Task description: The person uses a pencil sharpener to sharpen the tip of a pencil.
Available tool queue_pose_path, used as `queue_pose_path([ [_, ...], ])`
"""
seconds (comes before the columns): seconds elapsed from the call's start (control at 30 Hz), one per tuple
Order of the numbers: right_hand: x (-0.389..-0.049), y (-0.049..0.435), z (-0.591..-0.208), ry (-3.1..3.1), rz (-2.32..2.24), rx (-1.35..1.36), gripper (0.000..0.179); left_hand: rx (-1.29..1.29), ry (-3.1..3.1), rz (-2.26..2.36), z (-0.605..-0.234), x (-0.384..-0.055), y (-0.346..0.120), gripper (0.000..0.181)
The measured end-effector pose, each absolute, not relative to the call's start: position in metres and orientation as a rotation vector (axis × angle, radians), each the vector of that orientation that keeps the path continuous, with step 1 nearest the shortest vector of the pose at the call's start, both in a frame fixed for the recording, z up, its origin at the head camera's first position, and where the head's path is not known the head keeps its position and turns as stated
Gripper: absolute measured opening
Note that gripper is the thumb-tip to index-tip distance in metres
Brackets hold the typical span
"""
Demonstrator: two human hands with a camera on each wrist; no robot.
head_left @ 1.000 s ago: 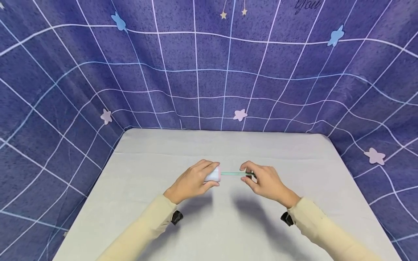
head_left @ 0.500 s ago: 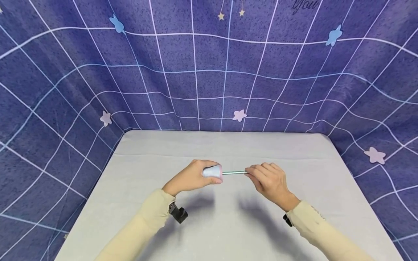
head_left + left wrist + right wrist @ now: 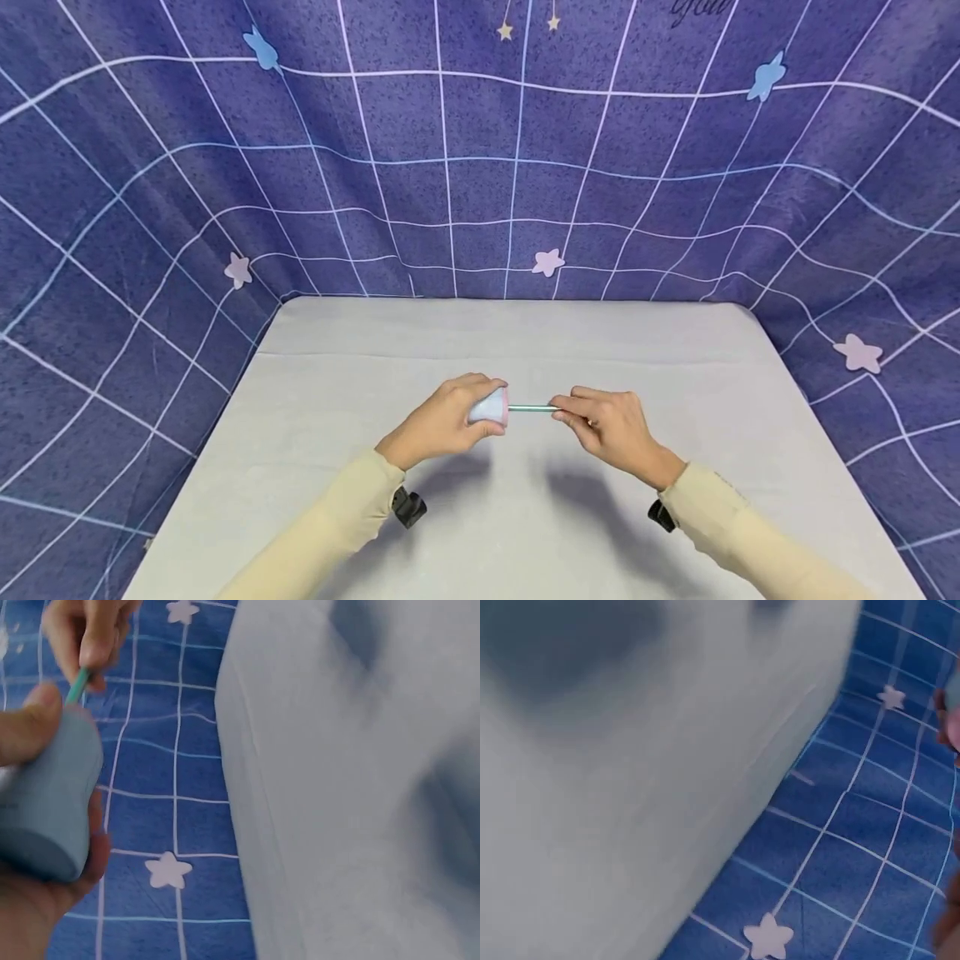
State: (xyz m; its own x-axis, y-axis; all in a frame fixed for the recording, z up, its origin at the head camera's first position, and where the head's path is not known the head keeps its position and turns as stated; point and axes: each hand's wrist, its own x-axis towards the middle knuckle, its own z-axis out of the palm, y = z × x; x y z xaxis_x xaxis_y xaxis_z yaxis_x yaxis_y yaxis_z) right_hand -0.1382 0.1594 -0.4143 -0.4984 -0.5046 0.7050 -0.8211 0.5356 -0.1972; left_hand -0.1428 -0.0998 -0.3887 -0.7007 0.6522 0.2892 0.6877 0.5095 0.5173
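A light-blue, waisted, cup-like thing with a pink rim [image 3: 489, 407] lies on its side in my left hand [image 3: 438, 423], held above the table. In the left wrist view my thumb and fingers curl round its pale-blue body [image 3: 56, 787]. From the pink end a thin green stick [image 3: 531, 408] runs to the right. My right hand [image 3: 617, 427] pinches the stick's other end between thumb and fingers; that end is hidden. The right wrist view catches only a sliver of the pink rim [image 3: 954, 729] at its edge.
A white cloth covers the table [image 3: 480, 517], with shadows of both hands on it. Behind and at the sides hangs a purple-blue curtain [image 3: 480, 192] with grid lines and stars. Black wrist cameras [image 3: 408, 507] sit under the sleeves.
A second ago two green strands and something black showed at my loosely spread right fingers; now those fingers close on one visible green stick. The left hand tilted the cup-like thing and levelled it.
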Motion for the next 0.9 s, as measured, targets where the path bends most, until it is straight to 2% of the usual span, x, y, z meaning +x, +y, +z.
queue_pose_path([
  [0.1,-0.14,0.161,-0.407,-2.521,1.094,1.045,0.012,-1.217,-2.562,-0.72,-0.388,-0.138,-0.099,0.052],
  [0.2,-0.145,0.162,-0.4,-2.749,1.517,1.002,0.015,-1.26,-2.427,-0.549,-0.392,-0.136,-0.1,0.052],
  [0.3,-0.152,0.161,-0.398,-2.842,1.745,0.998,0.017,-1.283,-2.35,-0.468,-0.398,-0.135,-0.102,0.052],
  [0.5,-0.151,0.158,-0.399,-2.819,1.436,0.957,0.007,-1.233,-2.423,-0.548,-0.4,-0.137,-0.105,0.055],
  [0.7,-0.143,0.156,-0.409,-2.541,1.026,0.951,0.023,-1.131,-2.565,-0.709,-0.392,-0.142,-0.105,0.054],
  [0.9,-0.147,0.156,-0.418,-2.122,0.772,1.035,0.01,-1.032,-2.736,-0.982,-0.384,-0.147,-0.105,0.049],
])
